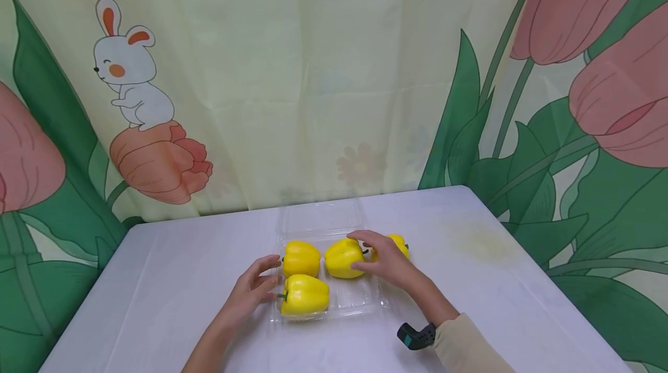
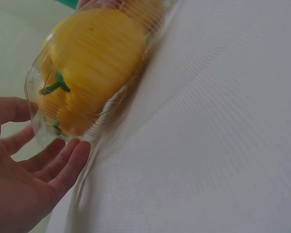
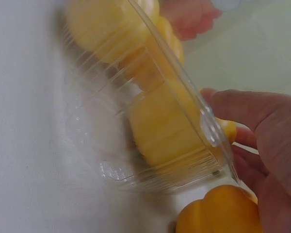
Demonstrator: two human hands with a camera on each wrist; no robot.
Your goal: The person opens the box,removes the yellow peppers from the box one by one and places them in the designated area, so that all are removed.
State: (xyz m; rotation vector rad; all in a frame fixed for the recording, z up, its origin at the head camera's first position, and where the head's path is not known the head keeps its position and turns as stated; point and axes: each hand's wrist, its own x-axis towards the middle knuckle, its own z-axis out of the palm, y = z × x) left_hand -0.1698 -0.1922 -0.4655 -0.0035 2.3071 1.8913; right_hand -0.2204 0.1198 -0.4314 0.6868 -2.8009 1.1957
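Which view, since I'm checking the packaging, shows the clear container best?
The head view: it takes in the clear container and its opened lid together. Left wrist shows only partial walls; right wrist, ribbed walls and a corner.

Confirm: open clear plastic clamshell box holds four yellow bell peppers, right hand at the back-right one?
Not four: the open clear plastic clamshell box holds three yellow bell peppers, right hand at the back-right one. Head view shows a fourth pepper outside, right of the box.
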